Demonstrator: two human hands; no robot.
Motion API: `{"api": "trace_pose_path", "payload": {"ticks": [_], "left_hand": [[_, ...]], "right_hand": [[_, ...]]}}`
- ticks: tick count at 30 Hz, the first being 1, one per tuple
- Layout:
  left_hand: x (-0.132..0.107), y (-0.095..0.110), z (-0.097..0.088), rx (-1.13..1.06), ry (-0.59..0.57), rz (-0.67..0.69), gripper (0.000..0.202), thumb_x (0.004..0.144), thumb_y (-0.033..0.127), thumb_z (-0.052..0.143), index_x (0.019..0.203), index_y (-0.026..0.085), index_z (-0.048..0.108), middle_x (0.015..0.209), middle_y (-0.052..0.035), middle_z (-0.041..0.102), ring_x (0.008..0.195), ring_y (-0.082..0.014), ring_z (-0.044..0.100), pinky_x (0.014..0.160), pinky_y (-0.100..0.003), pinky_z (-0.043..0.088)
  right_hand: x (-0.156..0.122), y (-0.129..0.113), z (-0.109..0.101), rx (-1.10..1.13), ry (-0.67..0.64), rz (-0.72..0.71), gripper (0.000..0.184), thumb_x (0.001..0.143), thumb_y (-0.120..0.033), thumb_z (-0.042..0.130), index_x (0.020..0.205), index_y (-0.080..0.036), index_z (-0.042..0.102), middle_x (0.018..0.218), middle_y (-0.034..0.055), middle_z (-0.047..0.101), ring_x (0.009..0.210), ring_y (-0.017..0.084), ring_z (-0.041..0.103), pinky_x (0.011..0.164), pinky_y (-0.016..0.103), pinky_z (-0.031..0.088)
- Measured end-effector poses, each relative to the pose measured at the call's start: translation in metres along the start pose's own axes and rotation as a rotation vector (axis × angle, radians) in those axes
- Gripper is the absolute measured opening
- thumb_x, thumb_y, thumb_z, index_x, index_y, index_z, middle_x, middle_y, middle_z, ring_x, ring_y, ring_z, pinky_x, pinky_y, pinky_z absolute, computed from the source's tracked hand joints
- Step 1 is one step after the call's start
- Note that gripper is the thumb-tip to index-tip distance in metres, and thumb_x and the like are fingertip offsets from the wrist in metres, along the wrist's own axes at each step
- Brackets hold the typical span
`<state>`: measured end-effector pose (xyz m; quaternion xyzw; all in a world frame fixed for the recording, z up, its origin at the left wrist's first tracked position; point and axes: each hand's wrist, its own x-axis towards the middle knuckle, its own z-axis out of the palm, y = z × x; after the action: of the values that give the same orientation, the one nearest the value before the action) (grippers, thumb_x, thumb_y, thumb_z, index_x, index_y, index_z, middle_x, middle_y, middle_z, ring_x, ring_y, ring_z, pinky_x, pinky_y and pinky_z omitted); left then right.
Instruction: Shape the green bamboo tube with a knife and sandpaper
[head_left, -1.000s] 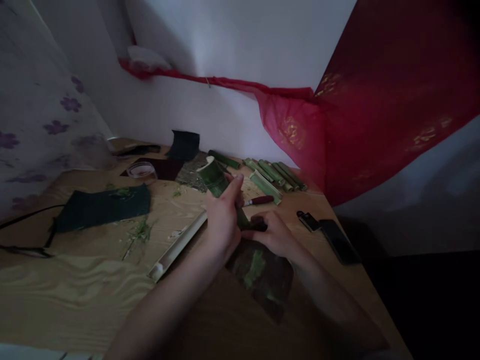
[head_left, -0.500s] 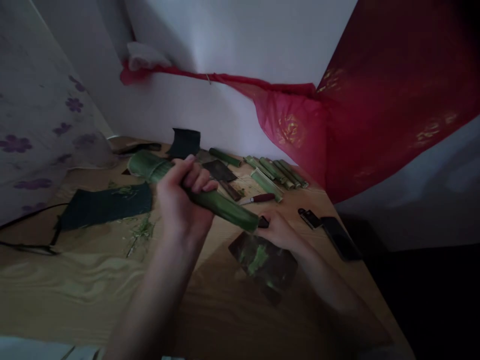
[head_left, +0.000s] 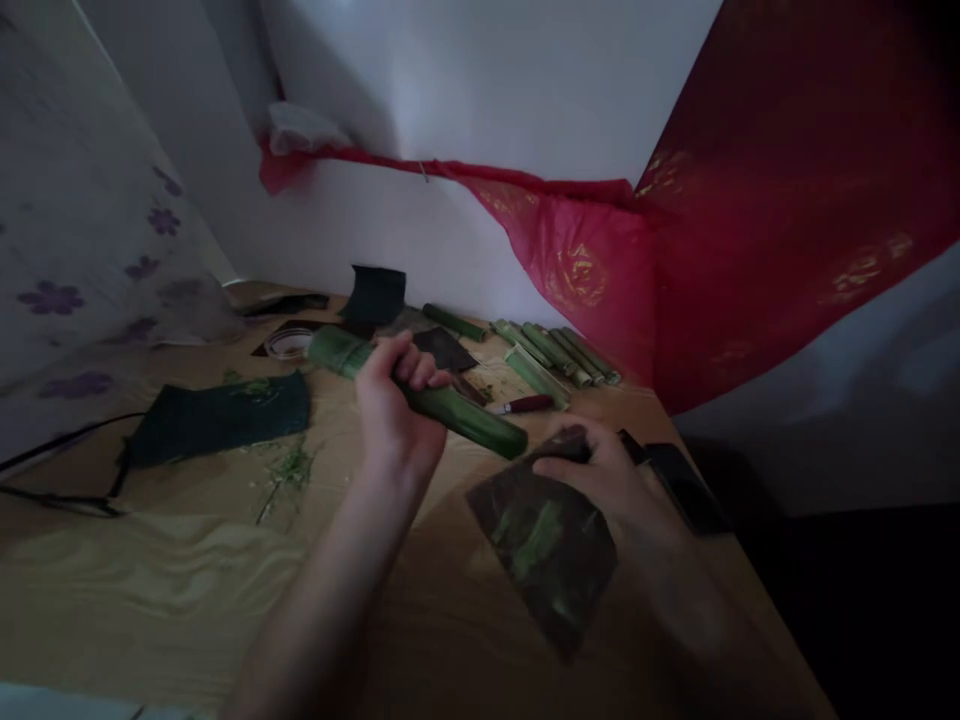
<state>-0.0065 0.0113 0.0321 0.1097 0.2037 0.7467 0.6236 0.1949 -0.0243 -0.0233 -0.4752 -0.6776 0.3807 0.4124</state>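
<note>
Green bamboo tube [head_left: 457,418] is held above the desk [head_left: 150,590], the left hand [head_left: 394,420] wrapped round it; the right hand [head_left: 607,470] pinches a small dark object [head_left: 571,445]; cut bamboo strips [head_left: 551,352] lie at the far edge.

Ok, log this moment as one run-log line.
left hand: grip on green bamboo tube | right hand: grip on small dark object above dark sheet | nearby: red-handled knife

On the table [head_left: 150,600], bamboo sticks [head_left: 555,352] lie along the back wall [head_left: 420,250], a knife [head_left: 525,405] just before them, a mat [head_left: 221,420] at left, a phone [head_left: 686,487] at right.
</note>
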Motion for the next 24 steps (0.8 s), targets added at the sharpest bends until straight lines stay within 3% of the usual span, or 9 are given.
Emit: {"api": "trace_pose_path", "payload": {"ticks": [2, 5, 8, 12, 15, 17, 20, 24], "left_hand": [[-0.006, -0.008, 0.001, -0.035, -0.025, -0.008, 0.041, 0.07, 0.004, 0.062, 0.063, 0.02, 0.024, 0.052, 0.01, 0.023, 0.04, -0.0024, 0.026, 0.043, -0.016, 0.029], [-0.013, -0.017, 0.001, -0.066, -0.095, -0.018, 0.04, 0.072, 0.005, 0.062, 0.063, 0.019, 0.026, 0.053, 0.0094, 0.023, 0.042, -0.0031, 0.027, 0.045, -0.017, 0.031], [-0.014, -0.024, 0.0, -0.046, -0.171, -0.106, 0.037, 0.075, 0.009, 0.064, 0.063, 0.019, 0.031, 0.054, 0.0092, 0.025, 0.043, -0.0034, 0.029, 0.046, -0.017, 0.033], [-0.007, -0.021, 0.0, 0.032, -0.205, -0.184, 0.022, 0.081, 0.03, 0.068, 0.072, 0.019, 0.05, 0.063, 0.0029, 0.048, 0.056, -0.0094, 0.052, 0.056, -0.023, 0.047], [-0.001, -0.005, 0.0, 0.056, -0.166, -0.055, 0.033, 0.083, 0.05, 0.065, 0.074, 0.02, 0.054, 0.072, -0.002, 0.059, 0.065, -0.0145, 0.062, 0.062, -0.027, 0.052], [0.002, 0.006, 0.001, 0.06, -0.152, 0.005, 0.039, 0.082, 0.051, 0.067, 0.066, 0.02, 0.049, 0.059, 0.0029, 0.05, 0.05, -0.0093, 0.052, 0.054, -0.024, 0.048], [0.004, 0.014, 0.001, 0.066, -0.179, -0.044, 0.043, 0.085, 0.036, 0.068, 0.058, 0.02, 0.038, 0.046, 0.0088, 0.029, 0.035, -0.0041, 0.03, 0.041, -0.018, 0.035], [0.001, 0.002, 0.0, 0.07, -0.278, -0.119, 0.048, 0.089, 0.031, 0.061, 0.055, 0.02, 0.03, 0.042, 0.0092, 0.023, 0.032, -0.0039, 0.025, 0.037, -0.017, 0.032]], "right_hand": [[0.004, 0.004, 0.008, -0.055, 0.047, -0.003, 0.038, 0.066, -0.046, 0.084, 0.069, -0.022, 0.055, 0.064, -0.0044, 0.054, 0.063, 0.015, 0.053, 0.059, 0.026, 0.042], [0.005, 0.006, 0.011, -0.126, 0.089, -0.078, 0.039, 0.065, -0.041, 0.086, 0.087, -0.022, 0.061, 0.084, -0.0006, 0.064, 0.077, 0.017, 0.059, 0.068, 0.027, 0.048], [0.004, 0.003, 0.008, -0.126, -0.006, -0.121, 0.041, 0.072, -0.04, 0.083, 0.106, -0.022, 0.068, 0.111, 0.0066, 0.07, 0.097, 0.022, 0.065, 0.082, 0.032, 0.053], [0.003, 0.003, 0.005, -0.095, -0.071, -0.078, 0.034, 0.075, -0.041, 0.081, 0.102, -0.023, 0.076, 0.106, 0.0061, 0.076, 0.098, 0.026, 0.07, 0.087, 0.037, 0.055], [0.003, 0.007, 0.001, -0.123, -0.024, -0.083, 0.039, 0.074, -0.042, 0.082, 0.108, -0.024, 0.076, 0.108, 0.0066, 0.077, 0.1, 0.027, 0.071, 0.092, 0.04, 0.055], [0.002, 0.008, -0.003, -0.139, -0.06, -0.082, 0.042, 0.072, -0.043, 0.083, 0.108, -0.023, 0.077, 0.11, 0.0074, 0.077, 0.1, 0.027, 0.071, 0.092, 0.041, 0.055], [0.001, 0.007, -0.006, -0.07, -0.152, -0.033, 0.037, 0.07, -0.045, 0.084, 0.099, -0.023, 0.079, 0.1, 0.0064, 0.078, 0.092, 0.026, 0.071, 0.084, 0.038, 0.056], [0.004, 0.008, -0.001, 0.051, -0.224, 0.079, 0.032, 0.066, -0.048, 0.084, 0.073, -0.019, 0.073, 0.07, 0.0006, 0.069, 0.067, 0.017, 0.062, 0.063, 0.029, 0.049]]}}
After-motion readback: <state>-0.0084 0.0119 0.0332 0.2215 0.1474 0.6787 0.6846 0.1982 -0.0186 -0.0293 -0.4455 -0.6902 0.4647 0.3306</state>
